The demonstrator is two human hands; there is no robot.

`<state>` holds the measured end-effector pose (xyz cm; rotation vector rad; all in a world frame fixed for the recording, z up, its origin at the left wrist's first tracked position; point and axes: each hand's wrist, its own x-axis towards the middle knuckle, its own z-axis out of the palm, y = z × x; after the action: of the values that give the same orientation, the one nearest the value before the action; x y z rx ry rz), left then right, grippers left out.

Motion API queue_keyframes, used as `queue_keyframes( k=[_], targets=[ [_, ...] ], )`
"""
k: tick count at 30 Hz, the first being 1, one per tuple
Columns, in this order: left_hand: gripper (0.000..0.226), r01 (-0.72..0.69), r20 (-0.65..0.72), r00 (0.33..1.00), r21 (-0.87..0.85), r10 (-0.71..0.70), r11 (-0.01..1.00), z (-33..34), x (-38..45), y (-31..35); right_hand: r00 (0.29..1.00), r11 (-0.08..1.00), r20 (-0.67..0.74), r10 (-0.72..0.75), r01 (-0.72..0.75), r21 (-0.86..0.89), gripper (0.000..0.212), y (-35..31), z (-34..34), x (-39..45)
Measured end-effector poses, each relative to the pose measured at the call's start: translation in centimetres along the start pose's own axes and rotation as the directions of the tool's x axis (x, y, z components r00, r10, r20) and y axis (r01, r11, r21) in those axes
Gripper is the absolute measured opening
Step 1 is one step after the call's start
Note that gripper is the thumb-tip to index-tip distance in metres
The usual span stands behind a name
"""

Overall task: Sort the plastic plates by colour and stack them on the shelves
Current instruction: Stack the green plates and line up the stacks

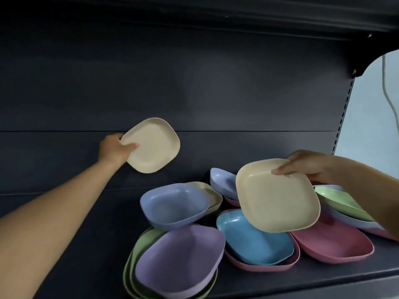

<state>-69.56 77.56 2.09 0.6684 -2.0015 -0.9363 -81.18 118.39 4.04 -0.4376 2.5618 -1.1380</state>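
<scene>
My left hand (pixel 115 148) grips a cream plate (pixel 154 145) by its left edge, holding it up in the air against the dark back panel, tilted toward me. A second cream plate (pixel 277 196) is pinched at its top edge by my right hand (pixel 306 167), above the pile. Below lies a jumble of plates on the dark shelf (pixel 323 279): a periwinkle one (pixel 174 206), a lilac one (pixel 179 260) on green ones (pixel 138 249), a blue one (pixel 252 240) on a pink one (pixel 265 266), another pink one (pixel 332 242), and a green one (pixel 339 201).
Another cream plate (pixel 212 194) peeks out behind the periwinkle one, and a periwinkle plate (pixel 223 182) leans at the back. The shelf above (pixel 237 16) overhangs. A slotted upright (pixel 341 117) bounds the right side. The shelf's left part (pixel 86 212) is bare.
</scene>
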Motion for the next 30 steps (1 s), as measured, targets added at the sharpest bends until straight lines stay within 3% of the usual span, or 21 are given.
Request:
queue_keyframes(
  k=[4, 8, 15, 18, 23, 30],
  targets=[
    [0.030, 0.063, -0.130, 0.987, -0.247, -0.097, 0.967, -5.8, -1.3, 0.7, 0.980, 0.985, -0.162, -0.118, 0.136, 0.106, 0.018, -2.9, 0.7, -2.5],
    [0.035, 0.207, -0.046, 0.969, -0.396, -0.244, 0.895, -12.2, -3.9, 0.4, 0.967, 0.954, -0.196, -0.161, 0.203, 0.221, 0.015, -5.4, 3.1, -5.2],
    [0.039, 0.385, 0.021, 0.906, -0.458, -0.423, 0.801, -23.4, -11.7, -3.0, 0.988, 0.905, -0.072, -0.138, 0.155, 0.396, 0.025, -10.4, 11.9, -11.2],
    [0.033, 0.404, 0.017, 0.890, -0.491, -0.456, 0.772, -27.8, -15.3, -5.3, 0.989, 0.899, 0.002, -0.145, 0.131, 0.417, 0.030, -12.6, 16.9, -14.1],
    [0.029, 0.460, 0.059, 0.872, -0.442, -0.487, 0.770, -35.8, -19.2, -9.3, 0.974, 0.870, 0.092, -0.207, 0.140, 0.473, 0.017, -16.9, 25.2, -18.1],
    [0.033, 0.452, -0.030, 0.855, -0.446, -0.517, 0.773, -48.2, -18.9, -15.4, 0.943, 0.857, 0.172, -0.284, 0.170, 0.487, 0.020, -25.7, 36.7, -20.7]
  ],
)
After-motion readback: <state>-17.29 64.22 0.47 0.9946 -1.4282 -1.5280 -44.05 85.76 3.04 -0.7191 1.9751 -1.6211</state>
